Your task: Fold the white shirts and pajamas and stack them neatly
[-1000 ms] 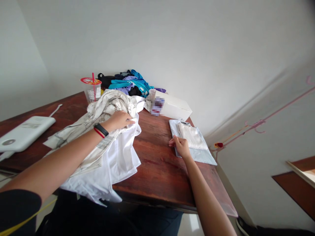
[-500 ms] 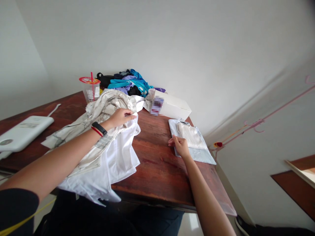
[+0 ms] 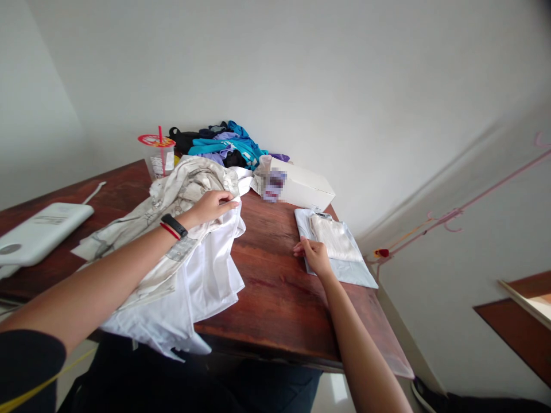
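Currently: left hand (image 3: 206,207) on the loose laundry, right hand (image 3: 317,256) at the folded stack.

Left hand is palm-down at the far right edge of a patterned cloth (image 3: 196,178), grey print on off-white, bunched up at its far end. White cloth (image 3: 215,269) lies partly under it, out to the right, and drapes over the near edge of the surface (image 3: 267,275). Left fingers: narrow gap between thumb and index; can't tell if any fabric is pinched. Black wristband (image 3: 174,225) and a red cord (image 3: 170,231) on that wrist.

Right hand is at the left side of a pale blue folded cloth (image 3: 353,275), overlapping its edge in view. Right fingers loosely curled, tips pointing left; palm side hidden, so can't tell if they hold anything. Cream folded cloth (image 3: 338,240) sits flat on top of the blue one, just beyond the hand.

Around them: upright cup (image 3: 158,163) with red lid and straw, just behind the patterned cloth. Heap of clothes (image 3: 241,148), mostly blue, purple and black, at the back by the wall (image 3: 301,69). White box (image 3: 301,183) right of the heap, its left end pixelated. White device (image 3: 45,232) far left, short cable (image 3: 94,192) behind it. Pink rack (image 3: 451,215) off to the right, beyond the surface.
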`<state>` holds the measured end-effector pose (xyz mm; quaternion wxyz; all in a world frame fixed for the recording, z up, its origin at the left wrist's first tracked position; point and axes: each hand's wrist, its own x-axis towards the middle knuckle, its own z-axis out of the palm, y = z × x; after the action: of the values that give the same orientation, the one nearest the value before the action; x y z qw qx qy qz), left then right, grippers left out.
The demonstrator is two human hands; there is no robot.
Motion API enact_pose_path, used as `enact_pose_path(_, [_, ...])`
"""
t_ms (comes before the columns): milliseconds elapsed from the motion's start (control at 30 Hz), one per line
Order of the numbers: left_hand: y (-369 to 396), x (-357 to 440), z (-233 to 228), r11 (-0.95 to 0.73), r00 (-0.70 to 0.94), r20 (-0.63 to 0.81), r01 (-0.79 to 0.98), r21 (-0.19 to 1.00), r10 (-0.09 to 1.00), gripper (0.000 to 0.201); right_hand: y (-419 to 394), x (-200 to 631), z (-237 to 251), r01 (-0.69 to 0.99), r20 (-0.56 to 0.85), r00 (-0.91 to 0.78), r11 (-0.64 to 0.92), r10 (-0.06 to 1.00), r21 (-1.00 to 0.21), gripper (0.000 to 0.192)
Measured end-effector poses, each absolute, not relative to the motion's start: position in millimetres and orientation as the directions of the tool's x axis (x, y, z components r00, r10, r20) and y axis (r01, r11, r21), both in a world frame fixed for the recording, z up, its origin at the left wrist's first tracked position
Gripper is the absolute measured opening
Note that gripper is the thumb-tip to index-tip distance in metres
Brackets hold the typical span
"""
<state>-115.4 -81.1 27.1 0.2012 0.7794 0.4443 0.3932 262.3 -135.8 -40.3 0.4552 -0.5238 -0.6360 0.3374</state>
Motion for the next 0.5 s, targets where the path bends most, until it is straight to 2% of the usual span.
enact_pose_path(167, [-89.8,-113.0,49.9,-0.556,0.278,0.482,0.397,0.730,0.831,0.034,-136.7,261.3,-38.1,0.378,0.239,-0.047,0.239,0.970,-0.894,0.063])
enact_pose_path(267, [-99.4,-109.1,73.7,-0.554,0.175,0.527,0.308,0.773,0.832,0.035,-136.6,261.4,-37.1,0.413,0.246,-0.057,0.247,0.968,-0.876,0.063])
enact_pose_path(367, [-113.3,-103.3,97.8,-0.530,0.097,0.521,0.119,0.840,0.848,0.040,-137.7,260.8,-34.0,0.447,0.256,-0.066,0.258,0.964,-0.856,0.064])
enact_pose_path(433, [-126.8,-97.9,112.7,-0.491,0.148,0.483,0.020,0.871,0.863,0.043,-139.7,259.7,-30.4,0.485,0.285,-0.082,0.288,0.955,-0.826,0.061])
enact_pose_path(500, [-143.8,-90.8,126.3,-0.465,0.226,0.440,0.074,0.882,0.869,0.047,-143.1,257.7,-25.4,0.506,0.321,-0.107,0.329,0.941,-0.797,0.050])
